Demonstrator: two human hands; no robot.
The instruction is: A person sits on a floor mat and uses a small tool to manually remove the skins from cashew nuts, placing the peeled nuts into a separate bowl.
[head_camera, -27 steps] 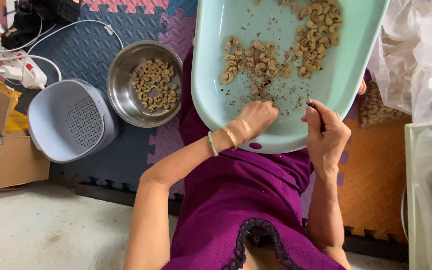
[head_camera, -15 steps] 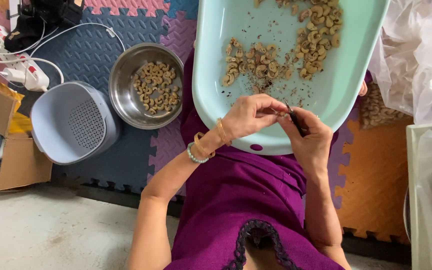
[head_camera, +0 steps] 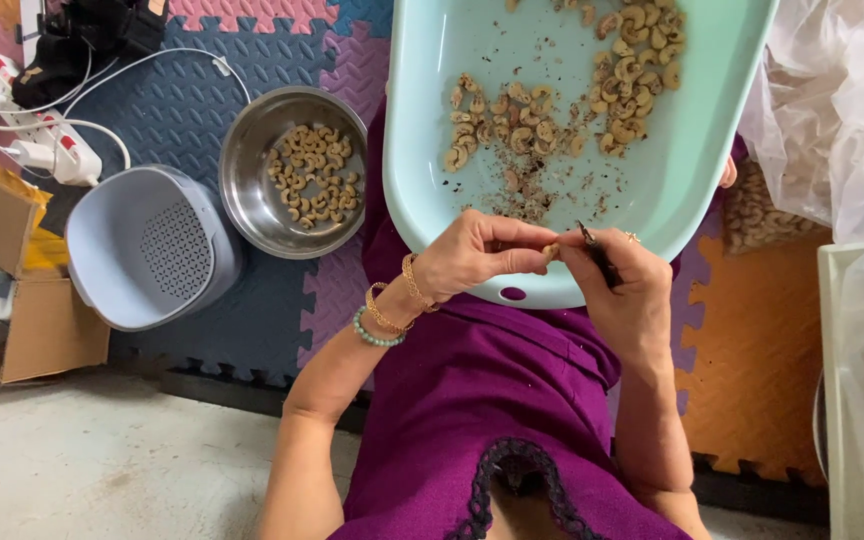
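You peeled a cashew over a pale green tray.
Head view: your left hand [head_camera: 477, 255] pinched a cashew [head_camera: 550, 250] above the tray's [head_camera: 432, 60] near rim; your right hand [head_camera: 622, 285] gripped a thin dark pick [head_camera: 592, 250] (tip touching the nut), a steel bowl [head_camera: 252, 200] lay left.

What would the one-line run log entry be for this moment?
left hand: pinches cashew | right hand: holds small pick at the nut | both over mint tray rim | steel bowl: cashews inside
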